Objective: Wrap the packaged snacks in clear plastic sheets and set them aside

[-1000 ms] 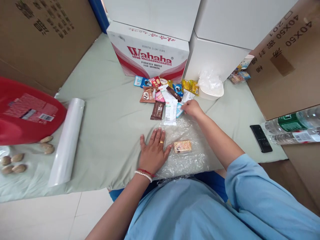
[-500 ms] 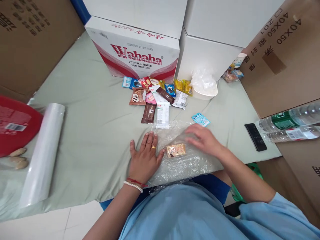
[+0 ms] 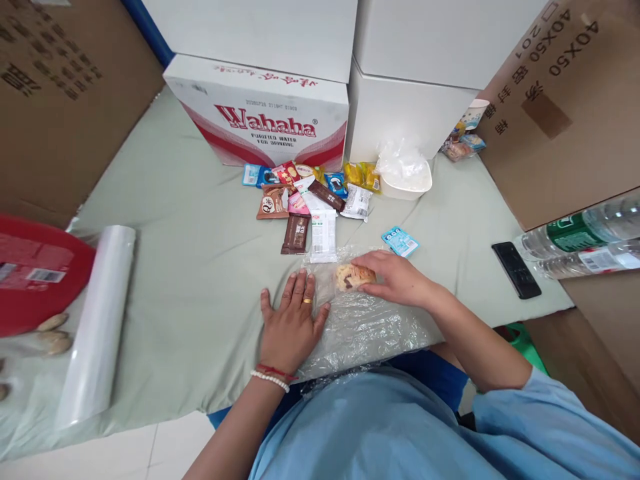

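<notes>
1. So our right hand [image 3: 397, 279] has a small, pale golden, block-shaped snack with a dark patch [image 3: 346, 277]. The grip is narrowed to the snack's width, thumb on the near side and fingers on the far side, at its right end.
2. That snack is over the crinkly clear plastic film [image 3: 380, 330] in front of us; we can't tell if it's touching it.
3. Our left hand [image 3: 290, 333] is palm down, fingers spread wide, grip holding nothing, thumb by the film's left edge.
4. Just beyond our right hand there's a flat light-blue printed packet [image 3: 400, 241] on the green cloth-covered table [image 3: 215, 280].
5. Ahead of our left hand: a white rectangular wrapper [image 3: 323, 235] beside a dark brown one [image 3: 296, 233], at the near side of a mixed snack pile.
6. Off to our left, a shiny translucent plastic roll [image 3: 100, 327] lies beside a big red plastic container [image 3: 43, 277].
</notes>
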The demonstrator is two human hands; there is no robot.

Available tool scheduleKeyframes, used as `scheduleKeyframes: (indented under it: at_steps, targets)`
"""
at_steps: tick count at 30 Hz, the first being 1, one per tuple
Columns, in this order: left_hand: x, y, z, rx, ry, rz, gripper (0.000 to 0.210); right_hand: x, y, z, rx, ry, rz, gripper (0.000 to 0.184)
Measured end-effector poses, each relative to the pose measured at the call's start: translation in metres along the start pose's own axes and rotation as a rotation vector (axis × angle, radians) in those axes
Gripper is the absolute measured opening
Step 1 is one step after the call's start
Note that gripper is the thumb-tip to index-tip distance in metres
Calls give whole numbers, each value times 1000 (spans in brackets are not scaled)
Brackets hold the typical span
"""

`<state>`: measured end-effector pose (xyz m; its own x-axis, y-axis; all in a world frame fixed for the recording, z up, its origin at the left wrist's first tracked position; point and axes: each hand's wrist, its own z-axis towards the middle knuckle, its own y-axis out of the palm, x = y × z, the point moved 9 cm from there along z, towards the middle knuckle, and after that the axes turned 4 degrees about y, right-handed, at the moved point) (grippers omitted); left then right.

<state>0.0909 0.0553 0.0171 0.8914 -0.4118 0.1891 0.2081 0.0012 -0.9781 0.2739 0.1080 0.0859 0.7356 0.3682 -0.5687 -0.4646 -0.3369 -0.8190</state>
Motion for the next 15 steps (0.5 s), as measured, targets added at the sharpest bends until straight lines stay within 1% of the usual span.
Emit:
scheduleKeyframes:
  at_steps: [2,5,6,7,9,11,13,15]
  targets:
    - [0,0,0,6,5,9,67,0,-15,26,90,-15,46,54]
    - [0,-1,0,16,9,21,67,4,-39,67,264,-21,138,66]
    - [0,0,1,17,8,24,67,8,-46,78,308,-7,157,67]
    - [0,0,1,17,8,24,67,15,-52,89,342,23,157,64]
    - [0,1,0,16,7,21,67,37,-66,107,398,150,96,47]
    - [-1,1,0,15,4,16,67,66,-83,122,437,325,-27,32]
    - [-1,1,0,14,1,14,67,92,-97,140,439,465,-173,28]
    - [-1,0,0,11,-3,13,67,109,-102,164,378,534,-302,28]
